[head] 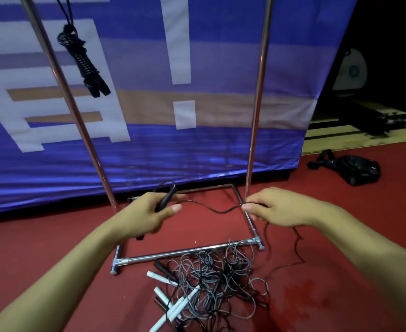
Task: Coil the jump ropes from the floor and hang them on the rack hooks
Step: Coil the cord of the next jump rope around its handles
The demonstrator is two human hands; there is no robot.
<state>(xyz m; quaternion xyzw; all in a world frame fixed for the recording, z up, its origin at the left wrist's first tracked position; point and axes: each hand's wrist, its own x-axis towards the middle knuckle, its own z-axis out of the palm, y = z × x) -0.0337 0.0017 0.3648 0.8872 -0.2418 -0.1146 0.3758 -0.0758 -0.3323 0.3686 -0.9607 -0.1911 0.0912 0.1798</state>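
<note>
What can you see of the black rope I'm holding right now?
The black rope is a thin, slack cord with a dark handle. The left hand grips the handle, which points up and away; the right hand pinches the cord. Between the hands it sags in a shallow wave above the red floor. Past the right hand it drops and trails on the floor toward the tangled pile. Its other end cannot be made out.
</note>
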